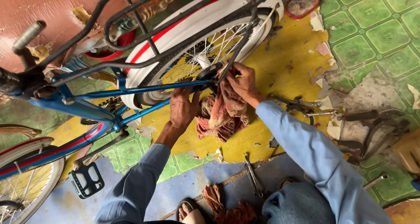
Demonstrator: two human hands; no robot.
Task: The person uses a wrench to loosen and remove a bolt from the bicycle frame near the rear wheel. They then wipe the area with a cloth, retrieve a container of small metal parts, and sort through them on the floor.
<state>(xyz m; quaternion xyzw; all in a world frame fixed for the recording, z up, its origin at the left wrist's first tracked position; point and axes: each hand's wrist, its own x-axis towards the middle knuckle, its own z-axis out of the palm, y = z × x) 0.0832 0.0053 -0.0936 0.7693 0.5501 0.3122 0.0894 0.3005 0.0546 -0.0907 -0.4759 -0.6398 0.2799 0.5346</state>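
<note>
A blue bicycle (83,108) with a red and white mudguard lies across the upper left. Its rear wheel (197,59) is in front of me. My left hand (183,108) grips the blue chain stay just left of the rear hub. My right hand (243,81) presses a worn reddish rag (223,112) against the hub and axle area, and the rag hangs down between both hands. Both arms wear light blue sleeves.
Wrenches and pliers (297,105) lie on the yellow floor to the right, with more tools (372,132) further right. A spanner (253,176) and another rag (229,208) lie near my sandalled foot (186,211). A black pedal (86,179) sticks out at lower left.
</note>
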